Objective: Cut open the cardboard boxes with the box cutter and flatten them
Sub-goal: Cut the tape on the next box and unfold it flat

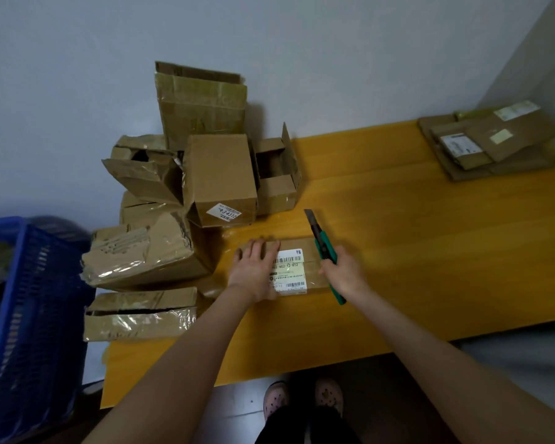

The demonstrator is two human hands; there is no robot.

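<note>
While the left hand (257,270) lies spread flat on the small box (289,267) at frame centre, likely steadying it for the cut, the right hand (345,270) grips the cutter (322,248), blade out and angled away up the frame. Uncut boxes (186,193) crowd the yellow bench (414,251) at left by a blue crate (36,315); flattened cardboard (491,139) lies upper right against grey walls.

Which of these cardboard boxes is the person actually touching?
The small flat box with the white barcode label, nearest the person: the left hand lies flat on it. The other boxes sit piled, untouched.
</note>
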